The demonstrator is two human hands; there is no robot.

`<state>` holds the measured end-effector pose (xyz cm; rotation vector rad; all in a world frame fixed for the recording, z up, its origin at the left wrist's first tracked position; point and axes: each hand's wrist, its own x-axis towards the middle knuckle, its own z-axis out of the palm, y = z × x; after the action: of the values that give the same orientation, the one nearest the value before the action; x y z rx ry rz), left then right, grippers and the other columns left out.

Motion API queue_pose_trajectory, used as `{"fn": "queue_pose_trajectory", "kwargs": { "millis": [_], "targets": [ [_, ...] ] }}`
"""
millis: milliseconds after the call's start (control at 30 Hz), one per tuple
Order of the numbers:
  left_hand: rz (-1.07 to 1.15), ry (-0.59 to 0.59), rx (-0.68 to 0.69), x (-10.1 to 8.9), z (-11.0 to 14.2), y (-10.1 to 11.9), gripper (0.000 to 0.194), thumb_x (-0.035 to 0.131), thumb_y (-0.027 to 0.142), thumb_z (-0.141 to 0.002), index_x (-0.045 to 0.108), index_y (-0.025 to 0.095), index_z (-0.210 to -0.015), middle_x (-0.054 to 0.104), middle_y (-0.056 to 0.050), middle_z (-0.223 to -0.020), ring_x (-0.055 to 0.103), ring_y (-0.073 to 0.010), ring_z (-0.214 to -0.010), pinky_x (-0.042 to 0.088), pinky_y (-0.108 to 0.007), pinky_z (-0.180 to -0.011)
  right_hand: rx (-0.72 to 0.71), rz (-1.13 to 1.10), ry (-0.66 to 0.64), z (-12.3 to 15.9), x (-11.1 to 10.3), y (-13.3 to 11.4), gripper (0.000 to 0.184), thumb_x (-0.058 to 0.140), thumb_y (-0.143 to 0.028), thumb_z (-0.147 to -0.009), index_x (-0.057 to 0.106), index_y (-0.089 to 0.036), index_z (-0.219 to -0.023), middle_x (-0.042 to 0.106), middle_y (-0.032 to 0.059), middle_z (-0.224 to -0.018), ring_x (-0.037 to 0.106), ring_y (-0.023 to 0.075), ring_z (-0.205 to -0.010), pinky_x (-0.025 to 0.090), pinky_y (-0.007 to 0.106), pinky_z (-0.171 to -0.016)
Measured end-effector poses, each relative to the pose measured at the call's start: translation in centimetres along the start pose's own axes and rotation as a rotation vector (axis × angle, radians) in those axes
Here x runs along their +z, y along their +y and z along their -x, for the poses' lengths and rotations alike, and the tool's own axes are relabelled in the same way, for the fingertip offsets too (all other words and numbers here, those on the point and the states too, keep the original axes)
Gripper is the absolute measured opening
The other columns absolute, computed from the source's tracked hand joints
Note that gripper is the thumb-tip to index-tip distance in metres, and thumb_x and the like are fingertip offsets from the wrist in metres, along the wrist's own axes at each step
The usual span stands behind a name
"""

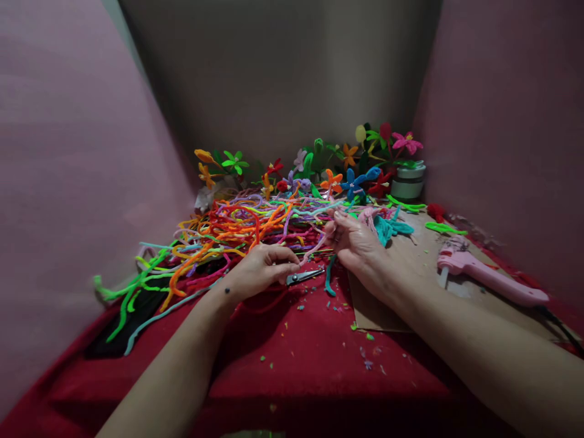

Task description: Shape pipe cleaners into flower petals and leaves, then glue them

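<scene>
A pink pipe cleaner (312,250) runs slantwise between my two hands. My left hand (269,266) pinches its lower end between thumb and fingertips. The upper part is gripped by the closed fingers of my right hand (353,240), which partly hide it. Just below my left fingertips lie scissors (305,277) with their blades pointing right; their handles are hidden behind that hand. A short teal pipe cleaner (329,280) rests beside the blades. Behind my left hand spreads a heap of many-coloured pipe cleaners (237,222).
On the right, a pink glue gun (488,274) lies on a cardboard sheet (378,313). Teal petals (393,226) sit behind my right hand. Pipe-cleaner flowers (351,182) and a white pot (408,181) line the back wall. Fluff scraps dot the red cloth (292,371).
</scene>
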<state>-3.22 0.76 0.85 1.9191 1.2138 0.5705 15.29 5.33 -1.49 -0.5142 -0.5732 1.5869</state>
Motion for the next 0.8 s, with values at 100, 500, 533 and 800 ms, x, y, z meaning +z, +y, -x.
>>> {"fn": "queue_pose_trajectory", "kwargs": {
  "millis": [100, 500, 533, 800],
  "targets": [
    [-0.053, -0.042, 0.004, 0.3, 0.0, -0.1, 0.023, 0.053, 0.034, -0.076, 0.061, 0.013, -0.079, 0.047, 0.004, -0.055, 0.041, -0.0067, -0.050, 0.033, -0.018, -0.049, 0.059, -0.054, 0.006, 0.3, 0.5, -0.5, 0.006, 0.055, -0.013, -0.075, 0.053, -0.018, -0.071, 0.047, -0.0079, -0.042, 0.041, 0.0058, -0.037, 0.037, 0.017, -0.041],
    [0.128, -0.022, -0.096, -0.8, 0.9, 1.4, 0.025, 0.056, 0.037, -0.073, 0.060, 0.013, -0.074, 0.038, 0.006, -0.049, 0.029, -0.0042, -0.042, 0.020, -0.017, -0.039, 0.062, -0.067, -0.057, -0.3, 0.3, -1.7, 0.017, 0.047, -0.001, -0.078, 0.051, -0.017, -0.073, 0.060, -0.0005, -0.063, 0.047, 0.0045, -0.047, 0.041, 0.014, -0.045],
    [0.147, -0.031, -0.107, -0.9, 1.0, 1.5, 0.025, 0.056, 0.037, -0.074, 0.060, 0.013, -0.075, 0.036, 0.006, -0.048, 0.027, -0.0041, -0.041, 0.019, -0.017, -0.039, 0.075, -0.065, -0.039, -0.2, 0.4, -1.8, 0.016, 0.046, -0.002, -0.079, 0.051, -0.016, -0.073, 0.059, -0.0003, -0.062, 0.048, 0.0045, -0.047, 0.041, 0.014, -0.045],
    [0.350, -0.117, -0.113, -0.8, 1.1, 1.2, 0.021, 0.057, 0.034, -0.075, 0.058, 0.013, -0.078, 0.029, 0.007, -0.049, 0.023, -0.0033, -0.042, 0.018, -0.017, -0.038, 0.065, -0.053, 0.008, 0.3, 1.3, -3.6, 0.022, 0.038, -0.004, -0.084, 0.045, -0.016, -0.067, 0.047, -0.0045, -0.047, 0.028, 0.0018, -0.032, 0.028, 0.014, -0.035]
  ]
}}
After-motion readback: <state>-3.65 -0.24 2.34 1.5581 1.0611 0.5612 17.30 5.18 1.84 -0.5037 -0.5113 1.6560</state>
